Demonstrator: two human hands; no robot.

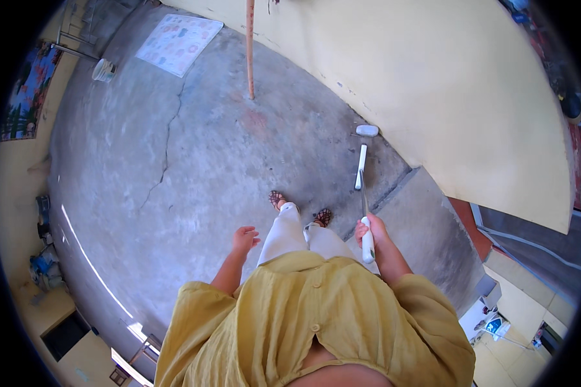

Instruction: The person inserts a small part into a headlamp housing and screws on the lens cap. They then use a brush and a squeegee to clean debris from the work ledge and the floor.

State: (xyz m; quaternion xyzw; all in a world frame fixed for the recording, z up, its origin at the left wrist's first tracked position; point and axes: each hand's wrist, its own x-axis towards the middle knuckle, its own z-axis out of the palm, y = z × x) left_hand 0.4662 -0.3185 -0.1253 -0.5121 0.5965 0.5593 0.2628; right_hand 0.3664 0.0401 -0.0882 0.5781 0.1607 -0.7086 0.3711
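My right hand is closed around the white grip of a long-handled tool. Its thin grey shaft runs forward to a narrow white bar-shaped head low over or on the concrete floor; whether it touches, and whether it is a brush or a squeegee, I cannot make out. Just beyond the head, near the wall's base, lies a small rounded white object. My left hand hangs beside my left thigh with its fingers loosely apart, holding nothing.
A yellow wall rises ahead and to the right, beside a raised concrete step. An orange-brown pole stands on the floor ahead. Farther left are a patterned mat and a white bucket. A crack crosses the floor.
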